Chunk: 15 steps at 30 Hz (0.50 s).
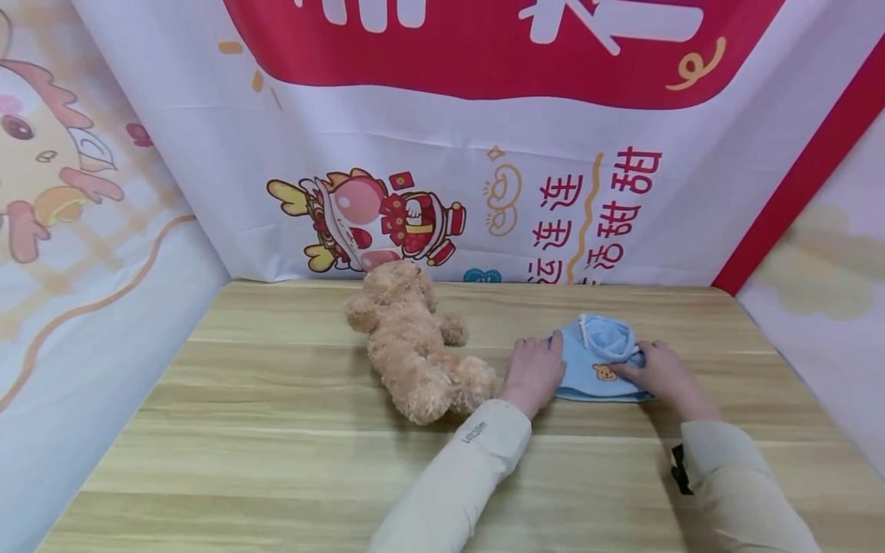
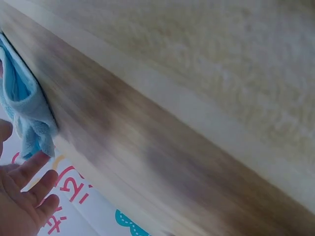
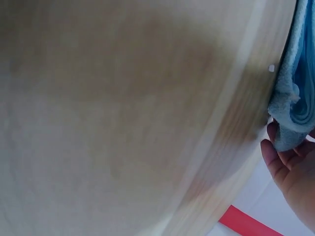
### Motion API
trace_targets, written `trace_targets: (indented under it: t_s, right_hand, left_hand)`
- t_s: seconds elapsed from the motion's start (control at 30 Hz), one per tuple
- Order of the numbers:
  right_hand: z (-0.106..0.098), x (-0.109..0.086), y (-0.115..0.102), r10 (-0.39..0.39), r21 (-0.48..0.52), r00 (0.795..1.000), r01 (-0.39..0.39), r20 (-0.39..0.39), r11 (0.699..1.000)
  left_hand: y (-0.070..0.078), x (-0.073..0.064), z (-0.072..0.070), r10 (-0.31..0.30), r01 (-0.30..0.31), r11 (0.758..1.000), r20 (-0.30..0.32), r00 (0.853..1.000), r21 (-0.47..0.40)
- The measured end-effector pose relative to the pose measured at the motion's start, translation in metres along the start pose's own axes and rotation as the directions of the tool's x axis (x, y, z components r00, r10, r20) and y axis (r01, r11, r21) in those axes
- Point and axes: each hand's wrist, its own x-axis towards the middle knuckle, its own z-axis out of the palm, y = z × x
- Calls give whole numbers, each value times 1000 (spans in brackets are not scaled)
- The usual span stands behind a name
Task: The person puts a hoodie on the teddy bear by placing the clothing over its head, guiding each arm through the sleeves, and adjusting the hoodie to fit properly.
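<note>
A small light-blue hoodie (image 1: 581, 367) with a bear-face patch and white cords lies on the table, its hem toward me. At its left side is my left hand (image 1: 535, 370), with straight, spread fingers; in the left wrist view a fingertip (image 2: 43, 158) meets the end of the soft blue sleeve (image 2: 37, 140). My right hand (image 1: 667, 376) pinches the hoodie's right side, thumb on the front near the patch. The right wrist view has its fingers (image 3: 275, 162) around the lower end of the blue cloth (image 3: 285, 108).
A light-brown teddy bear (image 1: 411, 346) lies left of the hoodie, its legs close to my left wrist. Underneath is a wood-grain table (image 1: 242, 430). A printed white and red cloth (image 1: 429, 115) hangs behind the table's far edge, with more printed cloth at both sides.
</note>
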Motion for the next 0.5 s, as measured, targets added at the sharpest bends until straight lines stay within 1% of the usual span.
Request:
trace_targets:
  t_s: [0.07, 0.2, 0.3, 0.37, 0.47, 0.5]
  right_hand:
    - [-1, 0, 0, -23, 14, 1000, 23, 3, 1000]
    - [-3, 1, -3, -86, 47, 996, 85, 10, 995]
    - [-5, 2, -6, -132, 85, 990, 128, 41, 988]
    - [-6, 2, -9, -152, 120, 986, 143, 68, 982]
    - [-7, 0, -11, -170, 157, 980, 154, 99, 976]
    - [-8, 0, -11, -175, 161, 979, 158, 101, 974]
  left_hand:
    - [0, 1, 0, -10, 10, 1000, -10, 1000, 2]
    - [1, 1, 0, -8, 7, 1000, 7, 1000, 12]
    - [2, 1, 1, -12, 12, 1000, 21, 1000, 27]
    - [2, 0, 1, -28, 27, 999, 25, 999, 41]
    - [2, 1, 1, -61, 60, 997, 11, 998, 58]
    - [2, 1, 1, -75, 74, 996, 4, 997, 51]
